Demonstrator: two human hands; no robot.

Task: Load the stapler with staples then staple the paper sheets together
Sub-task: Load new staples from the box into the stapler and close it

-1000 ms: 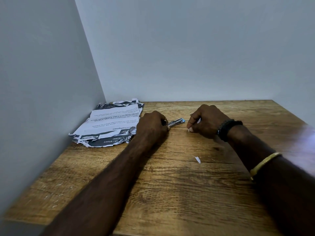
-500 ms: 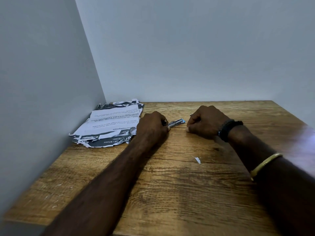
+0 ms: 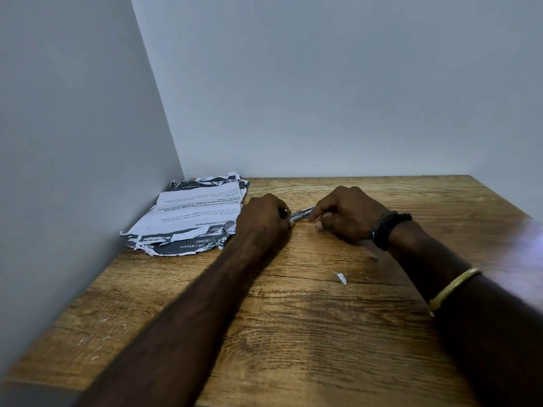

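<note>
Gripping the stapler (image 3: 300,214) by one end, the left hand (image 3: 263,223) curls its fingers round it while the right hand (image 3: 345,217) pinches the other, low over the grainy wooden surface (image 3: 293,333). Slim, stiff, shiny metal, it is probably light and slippery, so best held by its sides. Torn, crumpled paper sheets (image 3: 194,212) lie just left of the left fingers.

The right hand (image 3: 349,218) has slid left across the table. 1 second ago a strip of bare wood lay between its knuckles and the shiny metal end of the stapler (image 3: 299,214); half a second ago that gap was narrower. Now it is gone, and the curled fingertips (image 3: 313,215) close over the metal tip. The pale sliver seen by its fingers 1 second ago no longer shows.
</note>
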